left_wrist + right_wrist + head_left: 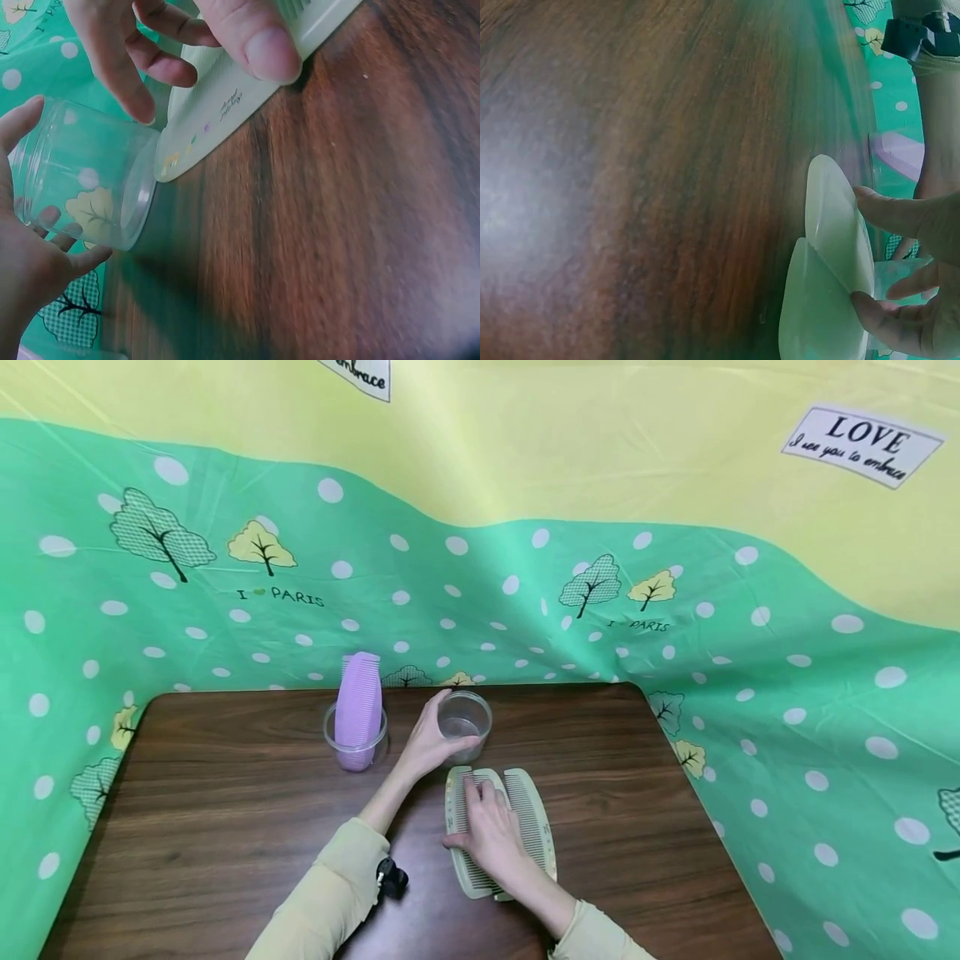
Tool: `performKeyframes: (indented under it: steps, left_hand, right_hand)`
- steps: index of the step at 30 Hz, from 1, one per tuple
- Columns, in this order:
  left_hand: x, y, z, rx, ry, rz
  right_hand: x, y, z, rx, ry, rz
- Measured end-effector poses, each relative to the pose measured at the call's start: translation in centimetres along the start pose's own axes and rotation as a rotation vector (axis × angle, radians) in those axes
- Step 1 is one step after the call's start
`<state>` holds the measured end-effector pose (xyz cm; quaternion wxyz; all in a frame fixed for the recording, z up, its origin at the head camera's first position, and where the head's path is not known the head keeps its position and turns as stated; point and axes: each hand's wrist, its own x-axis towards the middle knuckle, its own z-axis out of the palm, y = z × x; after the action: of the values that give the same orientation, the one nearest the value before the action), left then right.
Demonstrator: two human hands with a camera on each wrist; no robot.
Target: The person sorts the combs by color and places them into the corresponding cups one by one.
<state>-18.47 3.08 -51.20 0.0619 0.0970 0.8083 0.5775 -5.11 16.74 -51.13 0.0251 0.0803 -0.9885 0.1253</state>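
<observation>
- The left hand (pixel 426 739) curls round the side of a clear plastic cup (pixel 465 724) that stands upright near the far middle of the table (pixel 225 827); in the left wrist view the fingers (pixel 45 217) show through the cup's (pixel 82 180) clear wall, with the thumb along its rim side.
- The right hand (pixel 491 831) rests on two pale green combs (pixel 525 827) lying flat just near of the cup, the fingers bent down onto the left comb and the thumb at its left edge; in the right wrist view the fingertips (pixel 877 214) pinch the edge of the upper comb (pixel 832 225), which overlaps the other one.
- In the left wrist view the rounded far end of one comb (pixel 225 105) lies just beside the cup's base; whether they touch I cannot tell.
- The combs lie side by side, lengthwise from near to far, teeth on their inner edges.
- To the left of the held cup, near it but apart, stands a second clear cup (pixel 333 739) with purple combs (pixel 358 710) standing on end in it, rising above its rim.
- Both forearms wear pale yellow sleeves (pixel 330 893); a black strap sits at the left wrist.
- The table is dark brown wood grain.
- Behind and to both sides hangs a green cloth (pixel 750 710) with white dots and trees, yellow along the top.
</observation>
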Motion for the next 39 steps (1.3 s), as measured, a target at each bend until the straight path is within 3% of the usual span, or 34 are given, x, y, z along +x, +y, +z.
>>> performKeyframes:
  steps: [7, 18, 39]
  left_hand:
    - [-0.7, -0.6, -1.0, 0.009, 0.019, -0.016]
    - [-1.6, -0.8, -1.9, 0.026, 0.009, -0.044]
    - [-1.9, -1.4, -2.3, 0.019, 0.008, -0.01]
  right_hand:
    - [-0.1, -0.6, -0.4, -0.015, -0.004, -0.01]
    - [-0.2, -0.5, -1.0, 0.03, -0.067, 0.046]
    - [0.1, 0.6, -1.5, 0.086, -0.164, 0.094]
